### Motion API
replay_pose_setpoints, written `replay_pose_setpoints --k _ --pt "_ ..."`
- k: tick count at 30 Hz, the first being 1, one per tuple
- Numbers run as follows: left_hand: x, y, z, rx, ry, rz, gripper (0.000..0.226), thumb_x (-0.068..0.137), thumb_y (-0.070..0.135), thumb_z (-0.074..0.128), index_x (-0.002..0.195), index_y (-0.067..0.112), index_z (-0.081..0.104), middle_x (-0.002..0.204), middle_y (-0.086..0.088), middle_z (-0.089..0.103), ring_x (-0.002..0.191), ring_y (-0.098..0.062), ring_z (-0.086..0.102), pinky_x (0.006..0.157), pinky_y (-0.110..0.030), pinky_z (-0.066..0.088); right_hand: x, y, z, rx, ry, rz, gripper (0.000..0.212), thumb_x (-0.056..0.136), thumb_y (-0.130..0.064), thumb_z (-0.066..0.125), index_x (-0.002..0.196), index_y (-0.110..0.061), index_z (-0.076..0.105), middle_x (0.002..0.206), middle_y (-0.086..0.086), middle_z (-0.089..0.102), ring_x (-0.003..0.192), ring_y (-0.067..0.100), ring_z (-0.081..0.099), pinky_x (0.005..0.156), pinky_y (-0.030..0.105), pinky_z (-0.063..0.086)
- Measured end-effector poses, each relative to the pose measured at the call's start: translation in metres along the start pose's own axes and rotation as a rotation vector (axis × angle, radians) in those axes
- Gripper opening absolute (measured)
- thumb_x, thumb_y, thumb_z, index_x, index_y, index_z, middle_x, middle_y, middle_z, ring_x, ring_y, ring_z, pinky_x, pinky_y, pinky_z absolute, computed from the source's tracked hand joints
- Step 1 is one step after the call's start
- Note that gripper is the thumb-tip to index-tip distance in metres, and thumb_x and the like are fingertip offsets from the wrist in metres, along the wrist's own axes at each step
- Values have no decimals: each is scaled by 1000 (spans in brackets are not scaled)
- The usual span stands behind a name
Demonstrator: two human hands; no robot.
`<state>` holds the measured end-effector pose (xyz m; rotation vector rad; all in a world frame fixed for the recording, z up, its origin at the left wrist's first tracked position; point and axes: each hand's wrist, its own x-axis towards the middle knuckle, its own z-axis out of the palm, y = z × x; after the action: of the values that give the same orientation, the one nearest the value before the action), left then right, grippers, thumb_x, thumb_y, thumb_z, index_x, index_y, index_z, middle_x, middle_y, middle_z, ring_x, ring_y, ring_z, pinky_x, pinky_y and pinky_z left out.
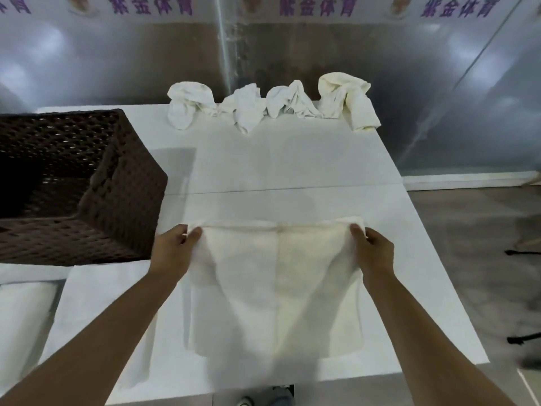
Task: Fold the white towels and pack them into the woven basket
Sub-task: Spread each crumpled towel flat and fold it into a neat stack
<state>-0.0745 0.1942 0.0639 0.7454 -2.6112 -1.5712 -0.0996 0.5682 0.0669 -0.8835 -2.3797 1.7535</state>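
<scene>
A white towel (275, 285) hangs spread between my hands over the near part of the white table (292, 165). My left hand (172, 250) pinches its top left corner and my right hand (373, 253) pinches its top right corner. The top edge is stretched taut; the cloth drapes down toward the table's front edge. A dark brown woven basket (128, 186) stands at the left of the table, open at the top, and what shows of its inside is dark. Several crumpled white towels (272, 104) lie in a row along the table's far edge.
A shiny metal wall (117, 60) rises behind the table. Another white surface (20, 312) lies at the lower left. Grey floor (468, 230) runs along the right side, with dark stand legs (524, 338) near the right edge. Shoes (263, 401) show below the table's front edge.
</scene>
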Motion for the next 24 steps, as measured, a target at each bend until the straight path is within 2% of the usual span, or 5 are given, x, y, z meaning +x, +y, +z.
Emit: replay_pose_setpoints --k 2,6,14,19,24 --pt "20 8 14 30 33 -7 12 95 32 67 100 21 63 94 -4 65 80 -23 59 69 -31 48 24 3 16 -35 19 6 18 97 -34 64 101 -17 70 93 1 65 89 22 58 75 27 42" --pt "19 -26 37 266 15 122 54 94 28 70 143 20 49 135 -9 52 118 -25 55 98 -30 42 33 42 41 -302 11 -79 64 93 -52 66 147 -23 45 148 9 44 132 30 48 106 42 41" --pt "-103 -146 79 816 -207 416 50 100 46 37 149 34 42 159 -1 36 145 -30 37 108 -47 42 -49 155 48 -784 -220 -643 62 99 -51 44 152 -18 44 156 4 45 145 24 40 117 44 33" --pt "-120 -173 74 963 -240 372 62 102 51 26 160 37 11 170 0 6 154 -31 13 120 -51 27 -65 196 30 -1007 -368 -660 71 105 -56 33 164 -25 7 171 -1 7 158 15 1 128 47 11" --pt "-120 -174 72 1046 -249 443 63 103 48 26 161 31 9 169 -8 6 153 -36 15 119 -58 26 -63 194 36 -1076 -385 -621 72 105 -59 25 163 -27 0 171 0 0 158 15 -3 128 46 5"
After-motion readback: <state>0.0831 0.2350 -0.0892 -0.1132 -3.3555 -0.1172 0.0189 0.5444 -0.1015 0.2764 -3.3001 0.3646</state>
